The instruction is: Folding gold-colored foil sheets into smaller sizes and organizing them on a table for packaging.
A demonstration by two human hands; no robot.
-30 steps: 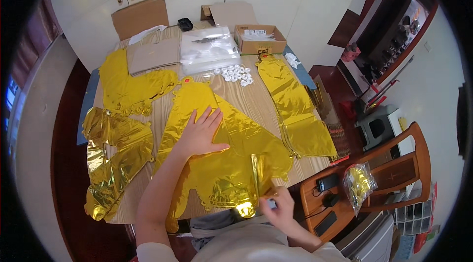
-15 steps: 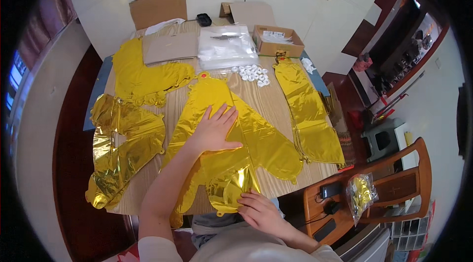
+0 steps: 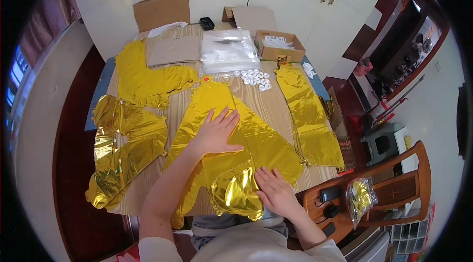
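Four gold foil shapes lie on our desk (image 3: 266, 106). Farthest left we have the shiny lower foil piece (image 3: 140, 139), creased and glinting, with the bent upper foil piece (image 3: 132, 72) just behind it. Upright against the cabinet (image 3: 111, 5) stands a brown cardboard sheet (image 3: 162, 13); a flat cardboard piece (image 3: 173, 51) rests partly over the upper foil.

Toward the middle, the central foil piece (image 3: 266, 139) spreads before us, reaching the near edge of the desk. Our left hand (image 3: 217, 131) lies palm down on it, fingers spread, grasping nothing. Behind are a black tray (image 3: 206, 24), a stack of clear bags (image 3: 229, 55) and a cluster of small white rolls (image 3: 253, 77). Our right hand (image 3: 277, 190) rests on the central piece's lower right part, fingers extended, not clenched, beside a shiny curved section.

Farther right sit an open carton (image 3: 278, 52) and the long right foil piece (image 3: 308, 109). Rightmost, on a wooden chair (image 3: 422, 173), we see a clear packet (image 3: 362, 195) with gold inside.
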